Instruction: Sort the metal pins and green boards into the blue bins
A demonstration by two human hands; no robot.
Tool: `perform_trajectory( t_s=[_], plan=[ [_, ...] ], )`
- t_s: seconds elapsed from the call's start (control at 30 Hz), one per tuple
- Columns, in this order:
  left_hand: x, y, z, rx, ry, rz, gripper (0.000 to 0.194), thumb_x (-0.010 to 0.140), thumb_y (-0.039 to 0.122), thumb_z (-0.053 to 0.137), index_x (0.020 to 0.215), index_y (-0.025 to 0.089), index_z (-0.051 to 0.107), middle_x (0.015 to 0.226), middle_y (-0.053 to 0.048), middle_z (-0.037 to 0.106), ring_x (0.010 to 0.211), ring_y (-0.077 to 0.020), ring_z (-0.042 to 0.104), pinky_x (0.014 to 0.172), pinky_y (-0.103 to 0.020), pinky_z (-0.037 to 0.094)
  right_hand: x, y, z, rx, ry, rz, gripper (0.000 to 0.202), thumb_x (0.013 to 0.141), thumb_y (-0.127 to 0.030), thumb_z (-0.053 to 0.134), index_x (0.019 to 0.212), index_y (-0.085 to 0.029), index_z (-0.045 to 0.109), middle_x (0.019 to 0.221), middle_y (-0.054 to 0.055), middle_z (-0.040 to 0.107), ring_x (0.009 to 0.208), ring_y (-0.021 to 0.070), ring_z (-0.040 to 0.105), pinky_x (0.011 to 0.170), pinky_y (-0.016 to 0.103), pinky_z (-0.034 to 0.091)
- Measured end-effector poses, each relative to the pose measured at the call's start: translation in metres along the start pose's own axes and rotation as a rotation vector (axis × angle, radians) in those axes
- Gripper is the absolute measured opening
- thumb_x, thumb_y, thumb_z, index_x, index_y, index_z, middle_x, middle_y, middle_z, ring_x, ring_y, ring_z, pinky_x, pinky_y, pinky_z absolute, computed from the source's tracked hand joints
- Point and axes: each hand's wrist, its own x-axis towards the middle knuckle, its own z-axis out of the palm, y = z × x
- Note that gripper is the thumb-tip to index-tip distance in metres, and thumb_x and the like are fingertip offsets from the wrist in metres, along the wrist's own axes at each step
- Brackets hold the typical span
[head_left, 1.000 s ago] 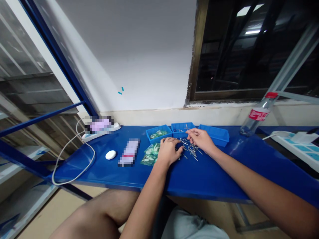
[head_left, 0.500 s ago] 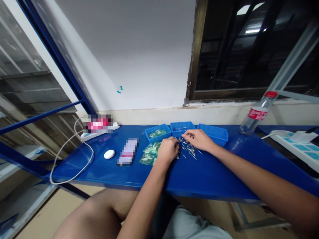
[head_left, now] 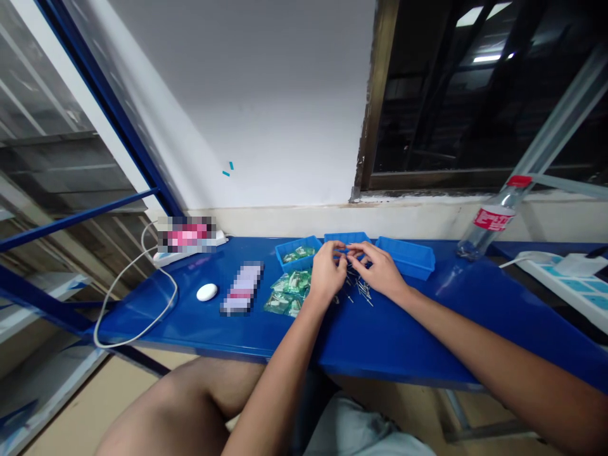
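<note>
My left hand (head_left: 329, 272) and my right hand (head_left: 379, 269) meet at the fingertips, just in front of the middle blue bin (head_left: 339, 237). The fingers of both are curled in a pinch; anything between them is too small to make out. Below my right hand, thin silvery pins (head_left: 363, 291) resembling rivets lie scattered on the blue table (head_left: 380, 345), partly hidden by the hands. Beside my left hand is a pile of green-tinted plastic packets (head_left: 289, 288) with small pale pieces inside.
Behind the packets, the left blue bin (head_left: 284, 260) holds more packets. A third blue bin (head_left: 408, 258) stands to the right. Further right are a red-capped plastic bottle (head_left: 491, 218) and a power strip (head_left: 570, 278). A white oval object (head_left: 207, 292) and a cable (head_left: 137, 347) lie left.
Both hands have risen slightly from the pins and come together at the fingertips. My left hand moved right and away from me. The bins and packets stayed put.
</note>
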Motion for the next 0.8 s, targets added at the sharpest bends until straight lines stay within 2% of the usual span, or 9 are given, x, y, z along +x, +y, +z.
perform_trajectory(
  t_s=[0.17,0.43,0.63,0.8],
  plan=[
    [-0.006,-0.005,0.006,-0.077,0.029,-0.005,0.029,0.093,0.008,0.058,0.120,0.018,0.059,0.127,-0.012,0.064,0.098,-0.0185,0.072,0.082,-0.031,0.064,-0.003,0.003,0.001,0.086,-0.006,0.053,0.022,0.097,-0.041,0.064,0.106,-0.025,0.075,0.108,0.009,0.077,0.087,0.0246,0.074,0.081,0.042,0.063],
    [-0.020,0.001,-0.008,-0.024,-0.058,0.144,0.032,0.095,0.006,0.055,0.124,0.021,0.058,0.126,-0.011,0.060,0.108,-0.0195,0.069,0.088,-0.031,0.064,-0.011,-0.002,0.009,0.317,-0.015,0.217,0.026,0.094,-0.047,0.069,0.102,-0.022,0.072,0.097,0.008,0.077,0.086,0.0233,0.075,0.080,0.039,0.065],
    [-0.023,-0.004,-0.011,0.067,-0.133,0.231,0.050,0.093,0.000,0.051,0.137,0.024,0.057,0.138,-0.012,0.059,0.117,-0.0217,0.068,0.103,-0.038,0.061,-0.012,0.007,0.011,0.402,-0.045,0.295,0.025,0.088,-0.045,0.075,0.095,-0.023,0.067,0.091,0.006,0.074,0.084,0.0216,0.074,0.079,0.037,0.064],
    [-0.023,-0.006,-0.011,0.092,-0.136,0.246,0.050,0.095,0.001,0.048,0.137,0.025,0.059,0.147,-0.011,0.054,0.134,-0.0237,0.059,0.109,-0.038,0.058,-0.012,0.007,0.013,0.408,-0.054,0.296,0.023,0.083,-0.036,0.075,0.096,-0.023,0.061,0.092,0.005,0.072,0.084,0.0189,0.072,0.075,0.032,0.061]
  ],
)
